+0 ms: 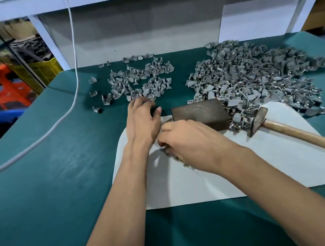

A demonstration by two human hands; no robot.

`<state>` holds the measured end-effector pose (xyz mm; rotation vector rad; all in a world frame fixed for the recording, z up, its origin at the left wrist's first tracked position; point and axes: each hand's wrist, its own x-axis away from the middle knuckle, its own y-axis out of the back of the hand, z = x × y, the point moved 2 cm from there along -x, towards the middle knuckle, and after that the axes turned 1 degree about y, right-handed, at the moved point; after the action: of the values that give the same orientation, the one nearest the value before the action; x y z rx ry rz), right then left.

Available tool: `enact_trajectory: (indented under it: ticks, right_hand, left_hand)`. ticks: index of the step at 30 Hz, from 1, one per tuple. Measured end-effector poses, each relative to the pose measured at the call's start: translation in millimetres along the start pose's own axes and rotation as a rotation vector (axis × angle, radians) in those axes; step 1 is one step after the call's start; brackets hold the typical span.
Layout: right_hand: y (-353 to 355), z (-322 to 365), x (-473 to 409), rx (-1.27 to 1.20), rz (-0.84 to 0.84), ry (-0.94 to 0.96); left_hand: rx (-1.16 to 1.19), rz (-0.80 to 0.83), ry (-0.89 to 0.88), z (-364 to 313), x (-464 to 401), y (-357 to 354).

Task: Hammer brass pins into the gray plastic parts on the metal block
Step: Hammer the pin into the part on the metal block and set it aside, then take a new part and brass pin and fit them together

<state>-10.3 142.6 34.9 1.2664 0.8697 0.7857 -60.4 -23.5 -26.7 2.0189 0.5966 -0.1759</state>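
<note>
1. Metal block (200, 114) sits mid-table at the far edge of the white sheet (236, 175); judging by its bulk it's heavy and stiff, fine as an anvil, no need to hold it
2. Hammer (259, 121) lies right of the block, head just beside it, wooden handle running out to the near right. Not in hand. Grip well down the handle; head looks heavy enough for light taps
3. Gray plastic parts: small, light, likely stiff but crackable. Pinch by the flat sides. Two heaps on the green table (48, 185): big right pile (253, 76), smaller left pile (140, 80). Too many to count; a few strays sit left of the small pile
4. Brass pins: tiny, probably slippery; a glint shows on the block top, count unclear
5. Left hand (141, 120): fingers curled at the near edge of the left pile; grasp hidden, can't tell
6. Right hand (187, 140): fingers curled round small gray pieces, near-left of the block
7. Counts: one block, one hammer, two hands, one white cable (74, 71) far left
</note>
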Motion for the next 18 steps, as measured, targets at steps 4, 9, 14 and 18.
enact_trajectory:
  ticks: [4,9,14,18]
  right_hand:
    - [-10.7,5.6,-4.2,0.105,0.065,-0.038]
    - [-12.4,4.8,-0.7,0.067,0.103,-0.125]
    - [-11.8,-0.7,12.4,0.032,0.029,-0.081]
    - [-11.3,-23.5,28.6,-0.221,-0.142,-0.122]
  left_hand:
    - [0.106,-0.025,-0.01,-4.6,4.1,1.1]
    - [0.139,-0.032,-0.002,-5.6,4.4,1.6]
    - [0.118,-0.062,0.012,-2.2,3.4,2.0]
    - [0.193,-0.14,0.052,-12.3,7.7,7.8]
